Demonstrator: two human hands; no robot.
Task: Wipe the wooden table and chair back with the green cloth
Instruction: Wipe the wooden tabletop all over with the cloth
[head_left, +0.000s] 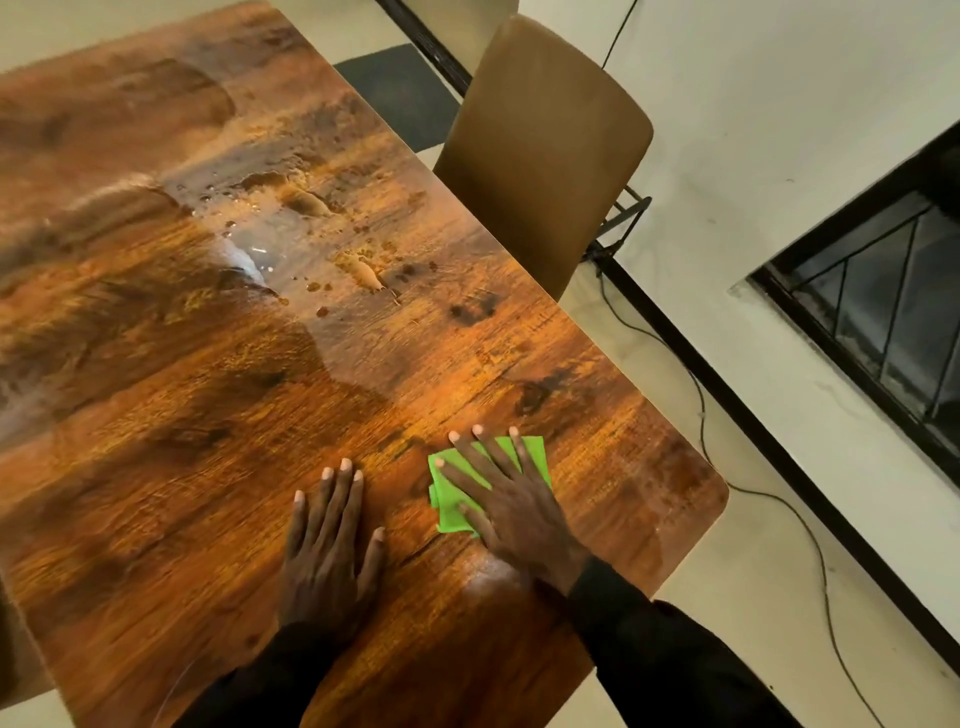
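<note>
Fingers (470, 457) of your right hand (511, 506) spread flat, pressing the cloth (535, 451) onto the table (208, 415) near its right edge. Your left hand (327, 556) lies flat beside it, fingers together. Puddles (260, 249) sit farther up; the chair (545, 150) stands at the right edge.

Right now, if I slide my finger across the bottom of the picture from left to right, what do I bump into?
left hand → green cloth → right hand → table's right edge → black cable on the floor

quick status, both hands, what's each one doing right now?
Left hand: open, flat on the wooden table, holding nothing.
Right hand: open, fingers spread, pressing the folded green cloth flat against the table.
</note>
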